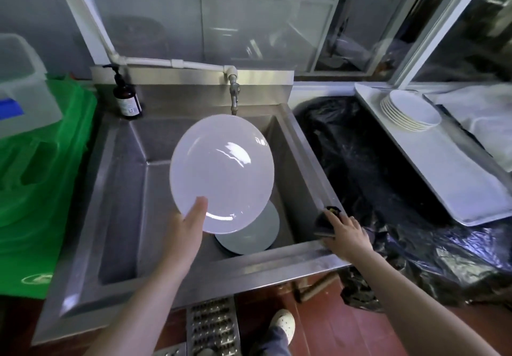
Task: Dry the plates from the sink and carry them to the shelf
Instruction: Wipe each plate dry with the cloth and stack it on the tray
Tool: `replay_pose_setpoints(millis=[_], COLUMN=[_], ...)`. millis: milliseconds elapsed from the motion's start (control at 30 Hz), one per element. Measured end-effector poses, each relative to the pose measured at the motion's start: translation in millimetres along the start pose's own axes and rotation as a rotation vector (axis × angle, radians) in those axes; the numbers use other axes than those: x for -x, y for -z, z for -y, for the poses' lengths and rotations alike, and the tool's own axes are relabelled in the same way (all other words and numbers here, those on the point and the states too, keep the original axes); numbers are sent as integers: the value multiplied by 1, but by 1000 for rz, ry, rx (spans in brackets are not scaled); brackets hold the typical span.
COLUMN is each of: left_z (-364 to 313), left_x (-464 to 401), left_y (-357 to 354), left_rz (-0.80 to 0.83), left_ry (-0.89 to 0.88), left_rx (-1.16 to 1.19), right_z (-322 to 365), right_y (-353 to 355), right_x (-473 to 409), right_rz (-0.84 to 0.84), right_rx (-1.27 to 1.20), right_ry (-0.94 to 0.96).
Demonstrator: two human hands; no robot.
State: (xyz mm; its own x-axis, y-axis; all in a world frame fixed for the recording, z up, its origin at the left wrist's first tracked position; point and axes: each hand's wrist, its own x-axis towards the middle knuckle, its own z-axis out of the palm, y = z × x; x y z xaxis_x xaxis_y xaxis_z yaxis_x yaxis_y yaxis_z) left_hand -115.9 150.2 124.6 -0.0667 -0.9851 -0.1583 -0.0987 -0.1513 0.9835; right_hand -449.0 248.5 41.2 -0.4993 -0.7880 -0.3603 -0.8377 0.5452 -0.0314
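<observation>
My left hand holds a white plate by its near rim, thumb on the face, tilted up above the steel sink. Another plate lies flat on the sink floor under it. My right hand rests on a dark cloth at the sink's front right corner, with its fingers curled over the cloth. A stack of several white plates sits on a white shelf surface at the right.
A tap hangs over the sink's back edge, with a brown pump bottle to its left. Black plastic sheeting fills the gap between sink and shelf. A green bag and a clear box stand at the left.
</observation>
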Motion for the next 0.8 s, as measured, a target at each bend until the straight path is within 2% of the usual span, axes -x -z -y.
replay_pose_setpoints(millis=[133, 233, 300, 400, 533, 667, 800], left_z=[8, 13, 13, 9, -2, -16, -27], left_x=[-2, -6, -8, -12, -15, -21, -23], left_y=[5, 5, 2, -13, -43, -64, -81], left_rz=[-63, -108, -126, -98, -55, -53, -73], left_ry=[25, 45, 55, 96, 185, 135, 65], left_rx=[70, 133, 171, 284, 382, 411, 409], right_z=[-12, -23, -24, -9, 29, 57, 81], right_y=[-11, -13, -10, 6, 44, 88, 136], right_x=[-13, -22, -32, -52, -70, -77, -74], right_rz=[9, -81, -132, -183, -289, -401, -442], right_rx=[114, 227, 207, 38, -443, -726, -860], right_ry=[-19, 29, 82, 206, 429, 599, 713])
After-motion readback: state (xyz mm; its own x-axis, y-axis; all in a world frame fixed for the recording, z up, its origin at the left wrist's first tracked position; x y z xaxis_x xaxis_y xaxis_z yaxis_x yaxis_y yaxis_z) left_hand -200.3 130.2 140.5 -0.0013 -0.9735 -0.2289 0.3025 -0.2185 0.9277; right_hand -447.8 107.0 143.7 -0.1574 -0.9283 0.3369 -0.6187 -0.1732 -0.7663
